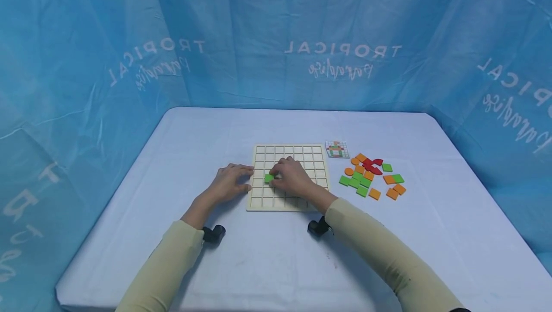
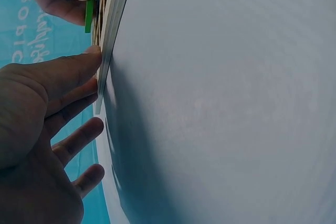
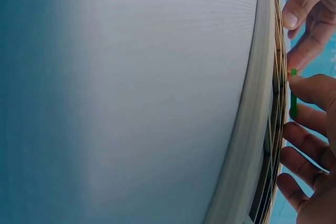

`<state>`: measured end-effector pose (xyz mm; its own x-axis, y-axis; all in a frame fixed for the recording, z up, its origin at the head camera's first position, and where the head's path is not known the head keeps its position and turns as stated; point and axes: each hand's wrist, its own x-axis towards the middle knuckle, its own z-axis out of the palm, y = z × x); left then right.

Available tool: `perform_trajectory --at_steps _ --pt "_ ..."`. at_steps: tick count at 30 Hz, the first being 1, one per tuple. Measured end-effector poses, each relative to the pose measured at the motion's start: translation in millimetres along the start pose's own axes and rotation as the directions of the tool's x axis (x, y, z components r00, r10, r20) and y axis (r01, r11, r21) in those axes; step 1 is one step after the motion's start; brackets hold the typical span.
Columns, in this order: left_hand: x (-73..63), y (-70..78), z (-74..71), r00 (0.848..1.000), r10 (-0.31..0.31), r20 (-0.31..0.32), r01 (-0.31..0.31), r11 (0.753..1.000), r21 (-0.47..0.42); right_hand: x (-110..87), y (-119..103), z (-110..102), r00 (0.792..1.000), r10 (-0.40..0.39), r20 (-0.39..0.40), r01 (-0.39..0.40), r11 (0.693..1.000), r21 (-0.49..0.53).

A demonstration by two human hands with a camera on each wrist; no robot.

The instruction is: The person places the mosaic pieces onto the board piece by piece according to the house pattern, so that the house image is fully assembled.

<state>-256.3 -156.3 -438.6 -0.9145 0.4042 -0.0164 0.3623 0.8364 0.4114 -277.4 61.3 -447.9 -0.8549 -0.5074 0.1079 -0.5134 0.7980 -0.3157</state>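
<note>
A pale wooden grid board (image 1: 306, 150) lies on the table. Over its left half, my right hand (image 1: 293, 177) pinches a green square tile (image 1: 269, 178) between thumb and finger. In the right wrist view the green tile (image 3: 293, 94) stands on edge close to the board's surface; whether it touches the board I cannot tell. My left hand (image 1: 230, 182) rests at the board's left edge with its fingers spread. In the left wrist view, the thumb and some fingers of the left hand (image 2: 58, 93) touch the board's edge (image 2: 111, 30).
Right of the board lies a loose group of green tiles (image 1: 361, 190), orange tiles (image 1: 374, 193) and red petal-shaped pieces (image 1: 376, 170). A small pattern card (image 1: 337, 149) sits by the board's upper right corner. Blue printed curtains (image 1: 258, 63) surround the white table (image 1: 207, 130).
</note>
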Motion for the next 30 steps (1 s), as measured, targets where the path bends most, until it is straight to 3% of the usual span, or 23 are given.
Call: perform_trajectory --at_steps 30 --pt "0.2 0.0 1.1 1.000 0.009 0.000 -0.009 1.000 0.003 -4.8 -0.2 0.4 0.999 -0.042 0.000 0.042 0.999 -0.001"
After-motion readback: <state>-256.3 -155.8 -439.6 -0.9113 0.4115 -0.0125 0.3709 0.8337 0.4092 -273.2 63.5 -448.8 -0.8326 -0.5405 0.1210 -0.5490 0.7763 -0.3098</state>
